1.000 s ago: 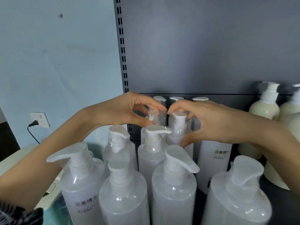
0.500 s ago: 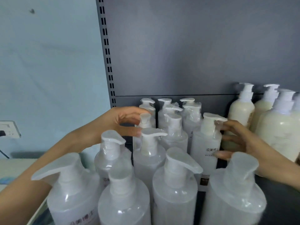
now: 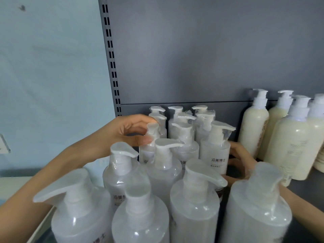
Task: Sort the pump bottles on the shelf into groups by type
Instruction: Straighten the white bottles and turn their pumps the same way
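Many frosted, film-wrapped pump bottles [image 3: 194, 207] crowd the grey shelf [image 3: 308, 188]; left hand [image 3: 126, 134] pinches one pump head [image 3: 152, 128]; right hand [image 3: 242, 158], half hidden: grasp cannot be told.

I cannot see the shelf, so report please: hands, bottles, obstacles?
Left hand pinches clear pump bottle by its pump. Right hand grips labelled pump bottle, partly hidden. Cream bottles close beside it; front bottles crowd both arms.
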A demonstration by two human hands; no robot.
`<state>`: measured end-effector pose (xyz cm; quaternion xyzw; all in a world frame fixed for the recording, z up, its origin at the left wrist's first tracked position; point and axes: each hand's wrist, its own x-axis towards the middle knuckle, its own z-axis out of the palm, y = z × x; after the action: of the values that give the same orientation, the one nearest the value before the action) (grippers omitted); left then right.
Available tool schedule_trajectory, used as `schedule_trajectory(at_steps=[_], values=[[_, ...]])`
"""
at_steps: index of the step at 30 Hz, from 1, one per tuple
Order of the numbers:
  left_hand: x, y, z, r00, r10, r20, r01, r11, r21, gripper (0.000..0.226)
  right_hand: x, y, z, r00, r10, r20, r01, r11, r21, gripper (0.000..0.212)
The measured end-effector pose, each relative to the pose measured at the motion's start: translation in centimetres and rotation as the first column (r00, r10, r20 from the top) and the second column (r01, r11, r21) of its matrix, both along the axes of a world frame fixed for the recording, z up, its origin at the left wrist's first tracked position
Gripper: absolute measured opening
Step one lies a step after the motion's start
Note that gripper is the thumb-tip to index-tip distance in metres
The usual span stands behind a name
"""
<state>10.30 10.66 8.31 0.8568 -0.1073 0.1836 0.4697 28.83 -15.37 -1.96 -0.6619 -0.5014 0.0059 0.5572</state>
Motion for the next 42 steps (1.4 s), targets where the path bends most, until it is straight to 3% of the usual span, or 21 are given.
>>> schedule_trajectory(at_steps=[10, 14, 23, 29, 34, 37, 42], values=[[-0.4, -0.3, -0.2, 1.000, -0.008, 0.028, 0.009, 0.999, -0.042, 0.024, -0.1, -0.5, 0.4, 0.999, 0.000, 0.037, 0.002, 0.997, -0.072, 0.068], [-0.5, -0.7, -0.1, 0.999, 0.001, 0.045, 0.002, 0.998, -0.056, 0.026, 0.1, -1.2, 1.7, 0.998, 0.052, 0.026, -0.050, 0.995, -0.092, 0.076], [-0.4, -1.1, -0.2, 0.999, 0.035, 0.036, -0.032, 0.996, -0.080, 0.023, -2.2, -1.4, 5.9, 0.984, -0.032, 0.174, 0.015, 0.996, 0.093, 0.075], [-0.8, -1.6, -0.3, 0.997, 0.063, 0.037, -0.060, 0.994, -0.091, 0.027, -3.2, -0.2, 5.6, 0.978, -0.023, 0.208, 0.011, 0.998, 0.058, 0.057], [-1.4, -1.5, 0.1, 0.992, 0.121, -0.030, -0.121, 0.993, 0.003, 0.046, -4.0, -0.1, 7.9, 0.962, -0.117, 0.246, 0.055, 0.968, 0.246, 0.034], [-2.9, -1.3, 1.1, 0.988, 0.154, -0.033, -0.153, 0.988, 0.016, 0.044, -4.9, 0.2, 10.6, 0.950, -0.073, 0.305, -0.017, 0.959, 0.282, 0.023], [-7.3, -0.8, 2.8, 0.953, 0.298, 0.055, -0.293, 0.952, -0.083, 0.038, -7.9, 2.2, 14.3, 0.914, 0.153, 0.377, -0.179, 0.983, 0.036, 0.012]])
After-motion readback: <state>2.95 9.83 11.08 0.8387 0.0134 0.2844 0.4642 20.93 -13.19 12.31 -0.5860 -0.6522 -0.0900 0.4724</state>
